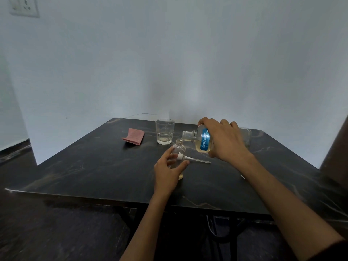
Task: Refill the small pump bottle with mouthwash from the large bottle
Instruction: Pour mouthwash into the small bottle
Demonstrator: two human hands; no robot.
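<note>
A small clear bottle (178,148) stands upright and uncapped on the dark table (84,166), with a little yellowish liquid at its bottom. My left hand (167,171) grips its body. My right hand (224,140) holds the large clear bottle (202,141) with a blue label, tipped on its side, neck pointing left over the small bottle's mouth. A thin stream of pale yellow mouthwash runs from its neck into the small bottle. The white pump head with its long tube (194,159) lies on the table just behind the small bottle.
A clear drinking glass (164,131) stands behind the small bottle, close to the large bottle's neck. A folded pink cloth (134,136) lies at the back left. A wall runs close behind the table. A small white object (243,176) peeks out by my right forearm.
</note>
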